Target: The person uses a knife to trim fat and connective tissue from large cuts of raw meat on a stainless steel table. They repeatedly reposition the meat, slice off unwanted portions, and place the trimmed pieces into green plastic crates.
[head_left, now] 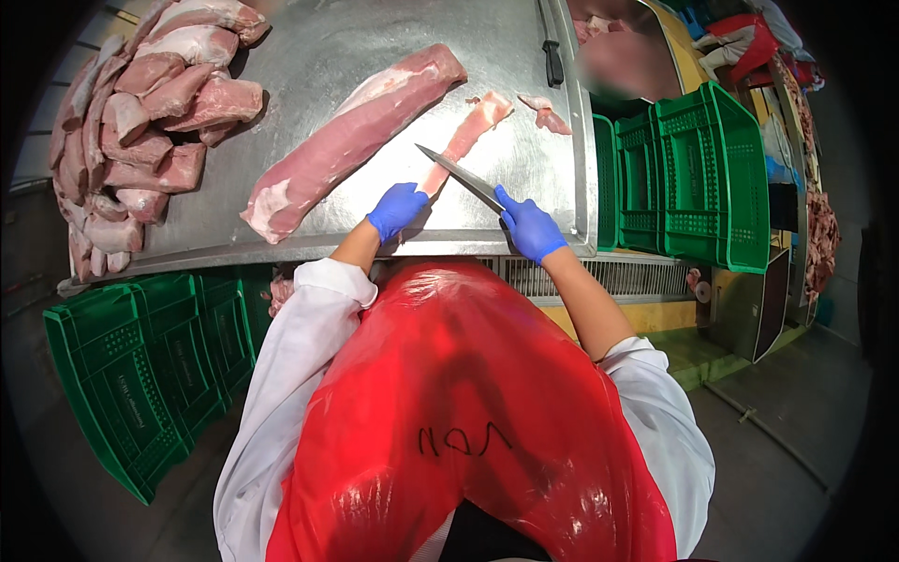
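My right hand (532, 229), in a blue glove, is closed round the handle of a knife (464, 178). The blade points to the far left and lies across a narrow strip of pale pink meat (478, 125). At the strip's near end my left hand (398, 211), also gloved in blue, is closed with its fingertips on the meat. A long boneless loin of meat (356, 140) rests diagonally on the steel table (323, 37) to the left of the strip. One small meat trimming (548, 114) lies to the right, near the table's raised edge.
Many meat pieces (154, 122) are piled at the table's left. A second knife (552, 61) with a black handle lies at the far right. Green crates stand at right (698, 178) and lower left (140, 375). Beyond the right edge sits a bin of meat (627, 56); a person (740, 42) stands farther back.
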A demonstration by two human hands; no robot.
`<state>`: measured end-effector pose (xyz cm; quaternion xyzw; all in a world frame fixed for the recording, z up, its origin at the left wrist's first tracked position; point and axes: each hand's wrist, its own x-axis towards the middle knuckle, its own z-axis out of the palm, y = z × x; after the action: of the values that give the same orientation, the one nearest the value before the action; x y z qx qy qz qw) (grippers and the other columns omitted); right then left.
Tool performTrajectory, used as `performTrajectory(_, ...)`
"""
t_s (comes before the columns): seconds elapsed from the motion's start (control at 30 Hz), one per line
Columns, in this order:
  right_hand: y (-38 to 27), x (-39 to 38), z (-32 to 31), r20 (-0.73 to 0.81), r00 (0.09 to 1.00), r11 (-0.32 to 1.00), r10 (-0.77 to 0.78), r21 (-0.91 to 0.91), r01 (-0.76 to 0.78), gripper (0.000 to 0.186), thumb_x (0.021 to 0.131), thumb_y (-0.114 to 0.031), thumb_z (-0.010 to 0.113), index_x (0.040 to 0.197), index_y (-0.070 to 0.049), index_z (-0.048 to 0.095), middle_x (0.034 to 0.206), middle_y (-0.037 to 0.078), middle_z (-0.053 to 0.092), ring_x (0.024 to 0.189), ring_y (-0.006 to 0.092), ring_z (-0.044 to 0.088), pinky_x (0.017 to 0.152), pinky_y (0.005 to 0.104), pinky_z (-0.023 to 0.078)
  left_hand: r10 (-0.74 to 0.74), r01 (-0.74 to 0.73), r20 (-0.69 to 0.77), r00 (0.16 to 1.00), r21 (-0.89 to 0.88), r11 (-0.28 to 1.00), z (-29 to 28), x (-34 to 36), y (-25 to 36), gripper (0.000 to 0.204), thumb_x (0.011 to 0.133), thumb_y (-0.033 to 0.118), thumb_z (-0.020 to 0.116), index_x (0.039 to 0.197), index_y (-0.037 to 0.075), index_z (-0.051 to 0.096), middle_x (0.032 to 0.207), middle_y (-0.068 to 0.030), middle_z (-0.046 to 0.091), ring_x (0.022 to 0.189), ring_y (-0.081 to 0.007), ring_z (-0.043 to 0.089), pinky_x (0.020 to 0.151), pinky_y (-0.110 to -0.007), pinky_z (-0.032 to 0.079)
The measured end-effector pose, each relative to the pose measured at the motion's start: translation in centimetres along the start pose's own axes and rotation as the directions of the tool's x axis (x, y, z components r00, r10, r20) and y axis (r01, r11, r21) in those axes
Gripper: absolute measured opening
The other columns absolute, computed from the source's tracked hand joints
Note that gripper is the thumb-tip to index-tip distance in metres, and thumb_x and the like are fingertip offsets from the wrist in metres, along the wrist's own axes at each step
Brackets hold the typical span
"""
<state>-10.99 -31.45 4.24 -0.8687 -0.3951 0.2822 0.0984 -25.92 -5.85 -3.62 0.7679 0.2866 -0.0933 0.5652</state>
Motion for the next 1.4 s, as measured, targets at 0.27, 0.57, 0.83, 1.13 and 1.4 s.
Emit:
performTrajectory(0.27,-2.2,5.3,1.0,-0.102,0.995,0.999,-0.017,-0.03,0.014,0.051,0.102,-0.026,0.046,0.152,-0.022,0.037,0.111,0.029,0.058,0.095,0.0446,0.065,0.084,0.0516,0.053,0.001,-0.031,0.103,0.995,0.291,0.956,2.6,-0.4,2.5,0.043,0.086,0.031,0.057,0.108,-0.005,0.067,0.106,-0.0307,0.068,0.101,-0.0434,0.066,0.091,-0.044,0.05)
performTrajectory(0.57,-2.7,6.7,1.9,-0.151,0.987,0.999,-0.048,-0.006,0.047,0.052,0.102,-0.027,0.047,0.152,-0.024,0.035,0.11,0.03,0.058,0.093,0.0453,0.065,0.082,0.0519,0.053,0.079,-0.252,0.317,0.945,0.553,0.794,3.9,-3.3,5.2,0.041,0.088,0.031,0.053,0.1,-0.005,0.068,0.102,-0.0306,0.067,0.097,-0.0464,0.065,0.09,-0.049,0.05)
performTrajectory(0.83,1.4,4.2,0.3,-0.14,0.987,0.996,-0.077,-0.06,0.069,0.053,0.1,-0.024,0.049,0.152,-0.026,0.036,0.109,0.028,0.06,0.094,0.0446,0.065,0.083,0.0512,0.053,0.034,-0.035,0.015,0.999,0.681,0.732,-6.8,-2.9,-0.9,0.036,0.091,0.029,0.05,0.1,-0.001,0.068,0.1,-0.0293,0.068,0.096,-0.0451,0.066,0.087,-0.052,0.051)
performTrajectory(1.13,4.7,2.0,0.8,-0.167,0.984,0.991,-0.068,-0.126,0.048,0.053,0.101,-0.027,0.05,0.152,-0.026,0.035,0.103,0.027,0.06,0.092,0.0435,0.065,0.081,0.0508,0.054,0.012,0.044,-0.081,0.997,0.648,0.76,-6.9,-3.2,-2.4,0.036,0.092,0.031,0.049,0.1,0.001,0.068,0.1,-0.0294,0.068,0.096,-0.0459,0.065,0.088,-0.052,0.05)
performTrajectory(1.4,5.5,0.4,-0.3,-0.158,0.987,0.997,-0.027,-0.071,0.016,0.052,0.101,-0.03,0.05,0.153,-0.03,0.038,0.112,0.027,0.06,0.098,0.0454,0.062,0.088,0.0506,0.051,0.019,0.08,-0.134,0.991,0.695,0.714,-8.0,-4.6,-2.8,0.036,0.093,0.031,0.048,0.097,0.001,0.067,0.097,-0.0303,0.067,0.094,-0.0463,0.065,0.086,-0.054,0.05)
